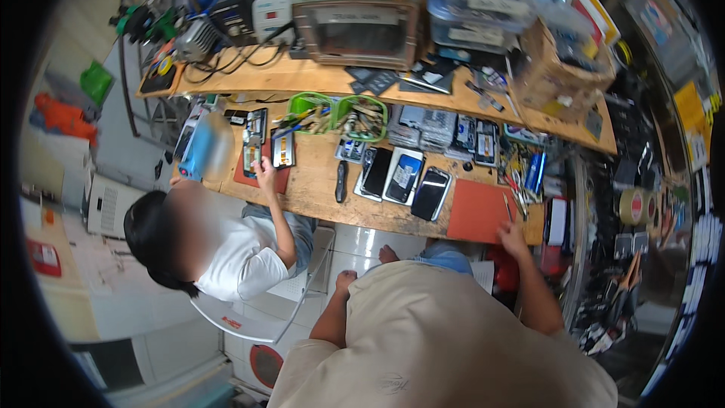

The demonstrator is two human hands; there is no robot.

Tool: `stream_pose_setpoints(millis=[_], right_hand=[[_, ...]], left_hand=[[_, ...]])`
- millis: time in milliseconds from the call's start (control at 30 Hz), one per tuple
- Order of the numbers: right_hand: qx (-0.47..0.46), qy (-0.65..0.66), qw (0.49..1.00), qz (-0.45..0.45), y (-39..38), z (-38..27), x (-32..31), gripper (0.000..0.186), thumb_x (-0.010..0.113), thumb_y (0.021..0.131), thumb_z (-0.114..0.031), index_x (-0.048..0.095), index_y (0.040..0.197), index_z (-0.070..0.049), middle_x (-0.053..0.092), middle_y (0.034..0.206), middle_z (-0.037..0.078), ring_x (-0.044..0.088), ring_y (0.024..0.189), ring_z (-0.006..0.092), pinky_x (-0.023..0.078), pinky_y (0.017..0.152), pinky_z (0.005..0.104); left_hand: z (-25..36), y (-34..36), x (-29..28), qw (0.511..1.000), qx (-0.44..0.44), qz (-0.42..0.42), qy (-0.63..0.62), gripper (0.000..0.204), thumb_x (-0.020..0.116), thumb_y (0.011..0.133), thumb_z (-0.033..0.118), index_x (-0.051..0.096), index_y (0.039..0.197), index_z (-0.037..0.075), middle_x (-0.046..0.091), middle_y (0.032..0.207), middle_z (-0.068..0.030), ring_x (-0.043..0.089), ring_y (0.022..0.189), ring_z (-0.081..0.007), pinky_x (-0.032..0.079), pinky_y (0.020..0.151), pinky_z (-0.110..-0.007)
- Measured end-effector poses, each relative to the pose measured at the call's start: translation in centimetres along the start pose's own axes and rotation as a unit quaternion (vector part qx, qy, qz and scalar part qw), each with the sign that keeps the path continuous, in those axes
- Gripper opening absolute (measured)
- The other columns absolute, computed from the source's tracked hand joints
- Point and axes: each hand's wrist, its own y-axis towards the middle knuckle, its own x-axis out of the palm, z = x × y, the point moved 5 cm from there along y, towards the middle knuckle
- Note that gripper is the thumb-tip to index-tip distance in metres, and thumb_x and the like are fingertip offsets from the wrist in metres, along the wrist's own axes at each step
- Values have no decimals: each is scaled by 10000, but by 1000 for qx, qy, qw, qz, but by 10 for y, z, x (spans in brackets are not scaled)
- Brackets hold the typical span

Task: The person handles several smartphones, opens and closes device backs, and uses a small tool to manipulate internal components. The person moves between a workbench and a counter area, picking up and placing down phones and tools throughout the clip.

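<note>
My right hand (513, 236) is at the front right of the wooden workbench, by the near edge of a red-orange mat (477, 210). Its fingers are closed, and thin tweezers (508, 208) stick out from them over the mat. My left hand (346, 280) hangs low beside my body, below the bench edge, with its fingers curled and nothing visible in them. Left of the mat lie several phones, among them a dark-screened phone (432, 193) and a white-framed phone (405, 178). A black-handled tool (341, 182) lies farther left.
A seated co-worker (245, 257) at my left handles an opened phone (255, 136). Green baskets (361, 118) hold tools behind the phones. Screwdrivers and a blue cylinder (535, 174) stand right of the mat. A machine (355, 30) sits on the raised shelf (317, 75).
</note>
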Motion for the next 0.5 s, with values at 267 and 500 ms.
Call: stream_pose_setpoints(millis=[267, 500], right_hand=[[47, -463, 869, -168, 27, -7, 44, 976, 764, 794, -478, 358, 1437, 135, 459, 1424, 341, 419, 1349, 499, 448, 1043, 489], [172, -443, 853, -214, 37, -1, 69, 1189, 758, 794, -557, 112, 1508, 141, 124, 1564, 386, 225, 1403, 596, 259, 1142, 615]], left_hand=[[150, -193, -96, 774, 340, -99, 525, 637, 601, 885, 246, 384, 1455, 62, 466, 1390, -219, 537, 1171, -380, 451, 956, -486], [195, -255, -85, 799, 460, -210, 327, 784, 641, 827, 326, 332, 1497, 62, 328, 1488, -248, 361, 1366, -402, 319, 1125, -451]])
